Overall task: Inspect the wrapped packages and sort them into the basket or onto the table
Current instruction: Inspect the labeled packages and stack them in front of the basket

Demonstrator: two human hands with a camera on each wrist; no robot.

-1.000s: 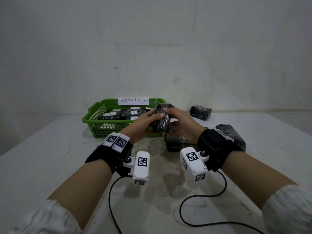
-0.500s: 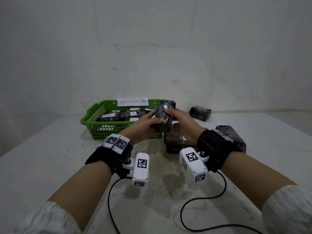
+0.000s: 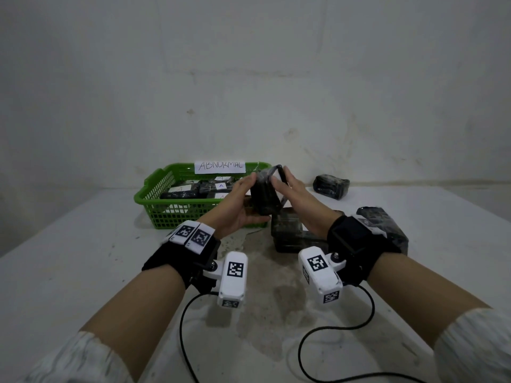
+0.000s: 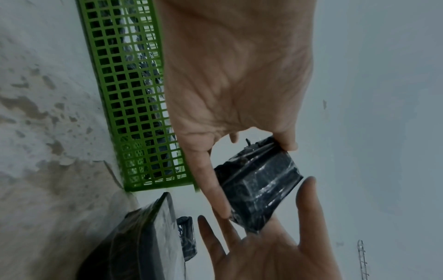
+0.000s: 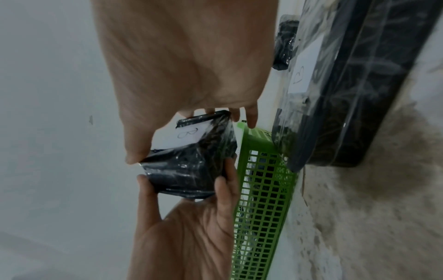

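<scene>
Both hands hold one black wrapped package [image 3: 264,197] in the air, in front of the green basket [image 3: 154,189]. My left hand [image 3: 249,197] grips its lower left side between thumb and fingers. My right hand [image 3: 280,181] spans its right face from thumb to fingertips. In the right wrist view the package [image 5: 191,166] shows a white label [image 5: 187,134] marked B. The left wrist view shows the same package [image 4: 258,183] between both hands. The basket holds several dark packages with white labels.
The basket carries a paper sign [image 3: 219,167] reading ABNORMAL. A large wrapped package [image 3: 287,233] lies on the table below my hands, another [image 3: 387,228] is behind my right wrist, and a small one [image 3: 331,186] is near the wall. Cables trail over the stained table [image 3: 83,258].
The package has been turned in my hands and stands more upright. My right fingers have moved from over its top to its side. The basket and other packages have not moved.
</scene>
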